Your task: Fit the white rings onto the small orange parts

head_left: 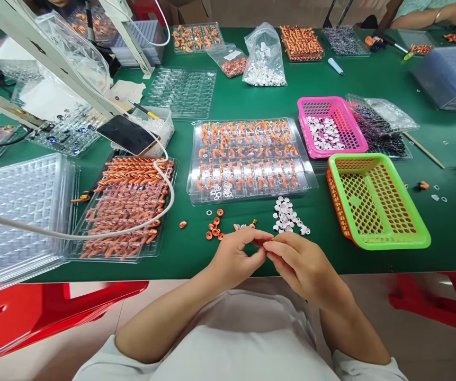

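Both hands meet at the table edge, left hand [235, 256] and right hand [297, 264] pinching one tiny orange part [260, 243] between fingertips — likely light, stiff, easily dropped, best nipped by its ends.

Parts tray [251, 159] behind both hands, baskets [376, 203] right, stacked trays [17, 211] left.
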Action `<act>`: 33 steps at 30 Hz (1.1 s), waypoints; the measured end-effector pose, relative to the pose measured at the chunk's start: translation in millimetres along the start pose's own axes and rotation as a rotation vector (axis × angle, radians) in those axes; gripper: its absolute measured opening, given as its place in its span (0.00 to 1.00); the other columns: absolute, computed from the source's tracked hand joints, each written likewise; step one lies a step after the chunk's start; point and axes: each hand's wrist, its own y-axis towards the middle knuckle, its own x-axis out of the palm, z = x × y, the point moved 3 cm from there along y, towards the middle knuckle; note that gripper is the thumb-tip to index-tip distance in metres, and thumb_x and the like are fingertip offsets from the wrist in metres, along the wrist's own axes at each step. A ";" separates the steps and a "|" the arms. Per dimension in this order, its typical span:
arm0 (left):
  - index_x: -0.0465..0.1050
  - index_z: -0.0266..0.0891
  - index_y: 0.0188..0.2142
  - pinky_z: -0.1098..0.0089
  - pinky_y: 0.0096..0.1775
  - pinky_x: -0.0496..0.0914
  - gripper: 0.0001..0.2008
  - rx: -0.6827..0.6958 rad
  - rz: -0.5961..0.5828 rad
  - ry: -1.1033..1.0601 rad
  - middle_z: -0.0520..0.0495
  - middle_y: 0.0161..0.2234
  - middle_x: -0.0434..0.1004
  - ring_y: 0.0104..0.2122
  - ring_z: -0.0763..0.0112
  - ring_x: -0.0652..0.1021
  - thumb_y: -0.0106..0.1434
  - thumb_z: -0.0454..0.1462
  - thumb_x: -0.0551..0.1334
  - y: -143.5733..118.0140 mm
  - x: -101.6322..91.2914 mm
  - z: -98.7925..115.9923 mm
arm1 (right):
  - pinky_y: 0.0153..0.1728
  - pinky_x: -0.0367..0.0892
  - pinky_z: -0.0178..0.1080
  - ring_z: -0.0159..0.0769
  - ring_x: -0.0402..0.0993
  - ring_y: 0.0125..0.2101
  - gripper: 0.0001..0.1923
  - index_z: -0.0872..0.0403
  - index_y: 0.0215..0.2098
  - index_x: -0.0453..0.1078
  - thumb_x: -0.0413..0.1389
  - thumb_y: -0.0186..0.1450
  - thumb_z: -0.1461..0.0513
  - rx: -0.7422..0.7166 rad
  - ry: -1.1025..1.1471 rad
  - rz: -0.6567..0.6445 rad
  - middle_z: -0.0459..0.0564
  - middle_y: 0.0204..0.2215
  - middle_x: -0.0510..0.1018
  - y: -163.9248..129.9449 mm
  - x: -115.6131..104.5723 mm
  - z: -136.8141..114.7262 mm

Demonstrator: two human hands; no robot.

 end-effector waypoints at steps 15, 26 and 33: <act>0.78 0.34 0.37 0.67 0.37 0.75 0.08 -0.397 -0.104 -0.482 0.44 0.32 0.81 0.31 0.68 0.79 0.57 0.35 0.65 5.9 12.3 -14.3 | 0.33 0.71 0.36 0.33 0.75 0.30 0.05 0.50 0.40 0.70 0.54 0.68 0.65 0.474 0.406 0.287 0.46 0.34 0.77 -15.7 16.1 13.9; 0.78 0.37 0.34 0.72 0.36 0.76 0.05 -0.361 0.089 -0.560 0.47 0.32 0.83 0.33 0.69 0.81 0.56 0.33 0.65 7.1 18.1 -7.8 | 0.39 0.69 0.39 0.36 0.72 0.38 0.08 0.50 0.41 0.68 0.52 0.68 0.69 0.353 0.374 0.359 0.48 0.36 0.74 -14.9 19.4 6.3; 0.81 0.37 0.35 0.71 0.40 0.78 0.06 -0.357 0.183 -0.613 0.46 0.34 0.85 0.36 0.67 0.83 0.55 0.33 0.67 7.0 24.2 -2.1 | 0.37 0.68 0.37 0.35 0.71 0.37 0.07 0.49 0.40 0.70 0.53 0.68 0.67 0.434 0.385 0.479 0.47 0.35 0.73 -18.8 22.4 5.2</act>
